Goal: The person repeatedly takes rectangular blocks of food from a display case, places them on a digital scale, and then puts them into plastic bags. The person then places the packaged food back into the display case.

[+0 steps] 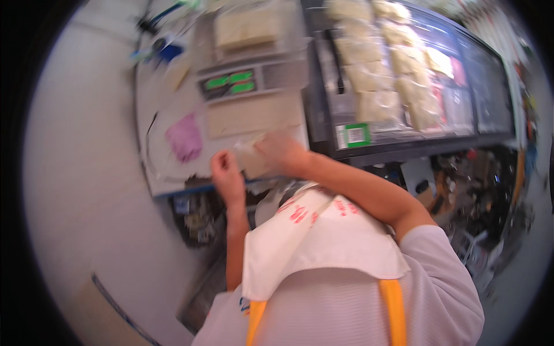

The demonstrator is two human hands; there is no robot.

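At the near end of a white table [173, 177], a clear plastic bag with a pale, flat food piece [253, 161] lies between my hands. My right hand [281, 152] is blurred and has its fingers closed on the bag's right side. Just left of the bag, my left hand [227, 175] is curled, thumb and fingers close together. Whether it pinches the thin plastic there is unclear. Beyond them lies a beige board or sheet [251, 116]. Behind that stands a digital scale [277, 78] with green lit digits, a bagged pale block [246, 30] on its pan.
A crumpled pink cloth [186, 137] and a thin cable [149, 138] lie on the left. To the right, a dark-framed, glass-topped display case [441, 139] carries two rows of bagged pale pieces [368, 78]. A green-edged printed code [357, 135] sits at its corner. Clutter fills the space below.
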